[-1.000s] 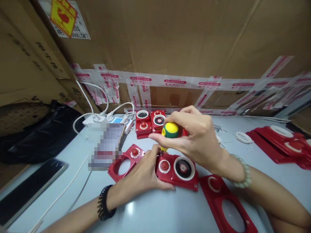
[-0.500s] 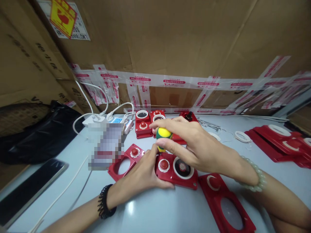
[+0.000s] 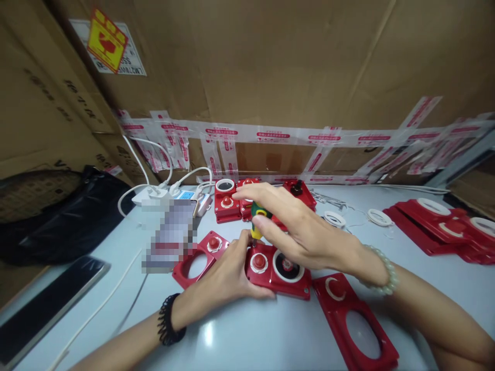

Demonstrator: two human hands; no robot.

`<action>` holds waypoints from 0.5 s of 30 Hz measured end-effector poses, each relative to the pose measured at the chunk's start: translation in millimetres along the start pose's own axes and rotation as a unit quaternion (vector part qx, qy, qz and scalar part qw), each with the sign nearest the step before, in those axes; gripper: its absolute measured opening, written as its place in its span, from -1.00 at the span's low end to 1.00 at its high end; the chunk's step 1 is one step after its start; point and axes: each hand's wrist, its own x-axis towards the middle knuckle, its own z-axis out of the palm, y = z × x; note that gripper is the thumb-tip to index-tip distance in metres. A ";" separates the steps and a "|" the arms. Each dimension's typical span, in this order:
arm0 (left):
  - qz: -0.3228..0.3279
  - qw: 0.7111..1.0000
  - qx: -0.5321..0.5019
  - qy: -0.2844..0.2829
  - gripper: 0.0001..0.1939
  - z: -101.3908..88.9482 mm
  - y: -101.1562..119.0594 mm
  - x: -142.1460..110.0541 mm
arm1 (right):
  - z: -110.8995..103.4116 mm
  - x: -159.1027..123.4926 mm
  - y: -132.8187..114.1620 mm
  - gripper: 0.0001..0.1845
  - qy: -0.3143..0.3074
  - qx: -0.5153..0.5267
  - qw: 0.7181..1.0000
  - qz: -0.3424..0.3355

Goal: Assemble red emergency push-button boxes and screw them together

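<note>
The left grip (image 3: 234, 268) is closed around the left end of a red unit (image 3: 266, 281), thumb lying along its near edge and fingers at its far left corner, so the red button sits just right of that hold and the black dial farther right, clear of it. The right grip (image 3: 303, 221) pinches a green-and-yellow screwdriver (image 3: 256, 232), thumb against the handle's near side and the other fingers stretched over its top. The screwdriver stands roughly upright under those fingers, its shaft pointing down at the unit's far left corner, just beside the left fingertips; whether the tip sits in a screw cannot be told. The unit lies flat on the counter (image 3: 232, 335), between a red cover (image 3: 180, 273) and a red plate (image 3: 336, 301).
</note>
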 end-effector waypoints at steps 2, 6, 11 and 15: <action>-0.004 1.000 0.005 0.000 -0.20 0.0 -0.2 -0.9 | -6.9 0.1 -5.3 -0.61 -0.034 -0.014 0.999 0.008; -0.002 1.000 -0.011 -0.002 -0.15 -2.0 2.4 -1.2 | -5.5 5.8 -8.4 -0.67 0.001 -0.114 0.993 0.038; 0.005 1.000 -0.019 -0.011 -0.11 -3.4 4.8 1.2 | 12.6 13.7 -1.3 -0.42 0.147 -0.284 0.944 0.078; 0.006 1.000 -0.018 -0.007 -0.14 -1.8 2.2 1.4 | 12.9 11.0 -2.2 -0.43 0.096 -0.245 0.961 0.080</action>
